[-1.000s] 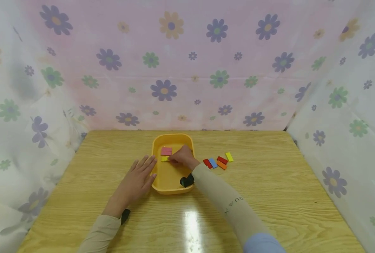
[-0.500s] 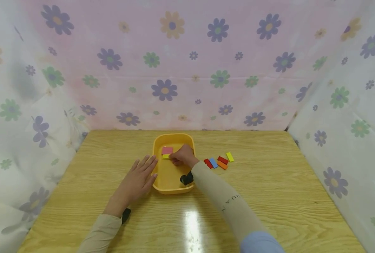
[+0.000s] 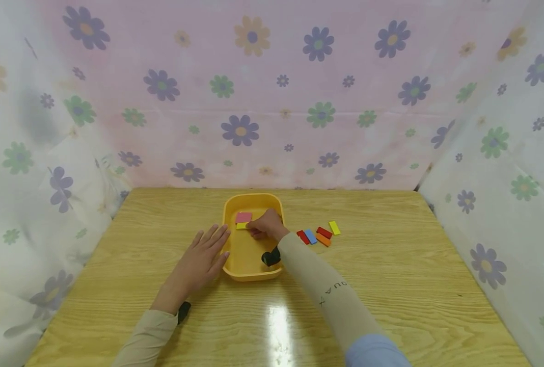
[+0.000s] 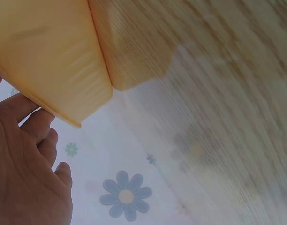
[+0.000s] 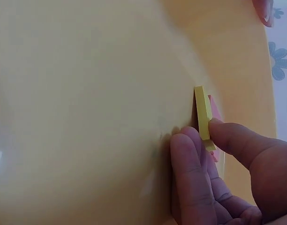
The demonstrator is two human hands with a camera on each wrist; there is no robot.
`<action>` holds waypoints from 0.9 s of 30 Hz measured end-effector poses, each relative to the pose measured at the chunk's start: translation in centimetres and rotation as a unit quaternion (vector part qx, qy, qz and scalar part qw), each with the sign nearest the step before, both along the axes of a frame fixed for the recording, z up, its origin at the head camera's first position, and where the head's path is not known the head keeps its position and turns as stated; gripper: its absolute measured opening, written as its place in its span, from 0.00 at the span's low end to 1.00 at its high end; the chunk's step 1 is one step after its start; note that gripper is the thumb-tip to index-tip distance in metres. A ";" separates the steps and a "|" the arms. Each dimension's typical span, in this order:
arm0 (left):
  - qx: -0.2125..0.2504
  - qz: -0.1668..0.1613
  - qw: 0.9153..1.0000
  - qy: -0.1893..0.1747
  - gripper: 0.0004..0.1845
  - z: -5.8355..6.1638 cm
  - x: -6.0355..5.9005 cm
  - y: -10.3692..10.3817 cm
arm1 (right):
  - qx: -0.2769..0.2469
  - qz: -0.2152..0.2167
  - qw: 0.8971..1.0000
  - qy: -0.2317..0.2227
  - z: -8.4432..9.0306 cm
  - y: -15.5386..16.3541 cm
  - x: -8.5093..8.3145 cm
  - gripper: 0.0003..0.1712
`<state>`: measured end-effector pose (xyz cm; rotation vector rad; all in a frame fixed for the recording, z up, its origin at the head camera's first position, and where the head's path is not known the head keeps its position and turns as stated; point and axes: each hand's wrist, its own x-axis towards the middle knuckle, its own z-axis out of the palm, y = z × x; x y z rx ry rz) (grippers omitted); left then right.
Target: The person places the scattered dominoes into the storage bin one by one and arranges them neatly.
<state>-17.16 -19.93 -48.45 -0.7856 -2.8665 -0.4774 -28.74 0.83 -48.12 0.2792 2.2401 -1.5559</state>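
My right hand (image 3: 267, 224) reaches into a yellow-orange plastic tray (image 3: 253, 278) and pinches a thin yellow block (image 3: 241, 226) between thumb and fingers. In the right wrist view that yellow block (image 5: 201, 110) stands between the thumb and fingertips, with pink right behind it. Pink blocks (image 3: 243, 217) lie in the tray along the far side of the yellow one. My left hand (image 3: 203, 257) rests with straight fingers on the tray's left rim. From the left wrist, the fingers (image 4: 38, 124) touch the outside edge of the tray.
Right of the tray, several loose blocks lie on the wooden table (image 3: 391, 265): red (image 3: 324, 233), blue (image 3: 310, 236), orange (image 3: 323, 239) and a yellow one (image 3: 334, 227). Flowered cloth (image 3: 272, 102) walls in the table's back and sides.
My right hand has slid the yellow block away from me, up against the pink blocks. My left hand stays on the tray rim.
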 end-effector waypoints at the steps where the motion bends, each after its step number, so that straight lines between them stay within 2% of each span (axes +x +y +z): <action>1: -0.002 0.001 1.000 0.000 0.32 0.0 0.0 0.0 | 0.001 0.001 1.000 -0.002 0.0 0.0 0.0 0.11; 18: -0.006 0.006 1.000 -0.011 0.32 0.1 0.0 0.1 | -0.015 -0.003 1.000 0.014 0.0 0.1 0.4 0.11; 27: -0.002 0.004 1.000 0.008 0.31 0.1 0.0 0.1 | -0.017 -0.003 1.000 0.015 -0.2 0.0 0.4 0.11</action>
